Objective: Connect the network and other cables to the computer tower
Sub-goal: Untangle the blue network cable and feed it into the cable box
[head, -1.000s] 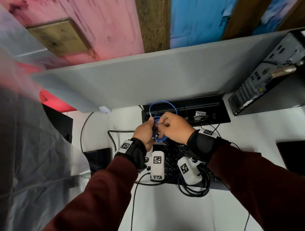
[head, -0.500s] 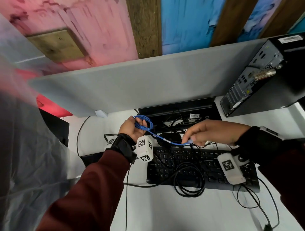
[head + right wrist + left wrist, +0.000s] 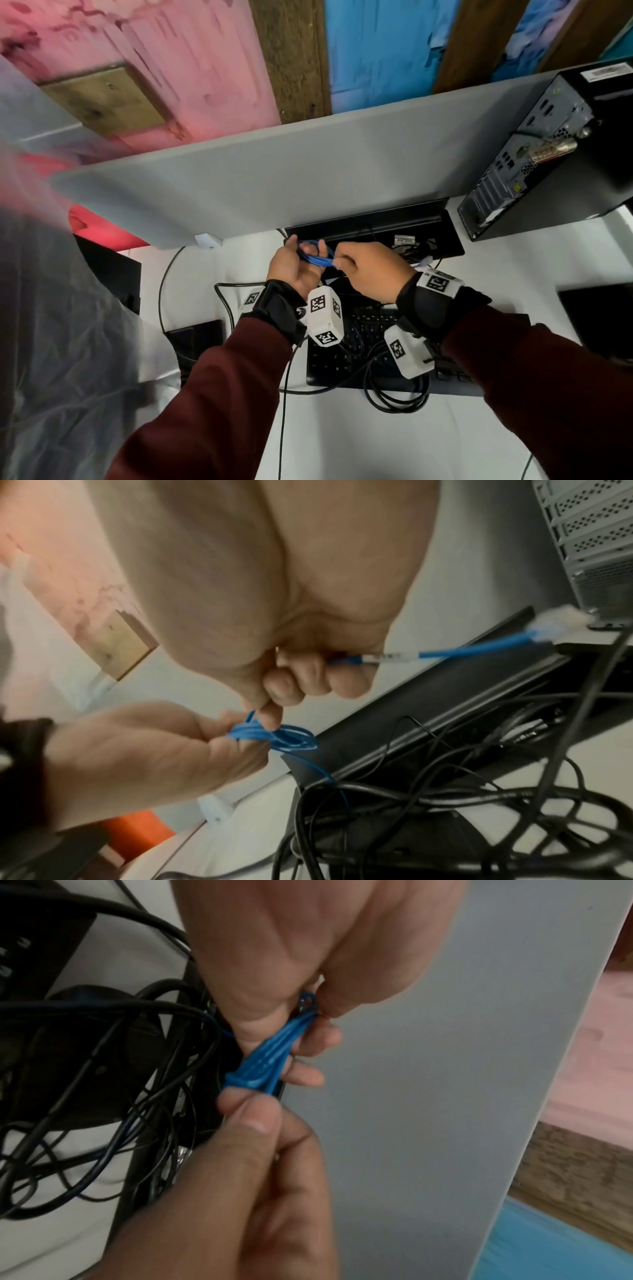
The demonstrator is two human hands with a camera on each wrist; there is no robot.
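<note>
A coiled blue network cable (image 3: 315,255) is being held above the white surface (image 3: 342,438), in front of the grey partition (image 3: 274,178). The coil is being gripped by the left hand (image 3: 294,270), fingers curled round the loops. The same coil is being pinched by the right hand (image 3: 371,270) between thumb and fingertip, its grip closed; a free length of cable is being trapped under the curled fingers (image 3: 308,674), and the clear plug (image 3: 561,620) is being left sticking out to the right. The computer tower (image 3: 555,154) is being kept well apart, at the far right, rear ports facing the hands. A black keyboard (image 3: 359,346) under loose black cables (image 3: 394,394) is lying below the wrists.
</note>
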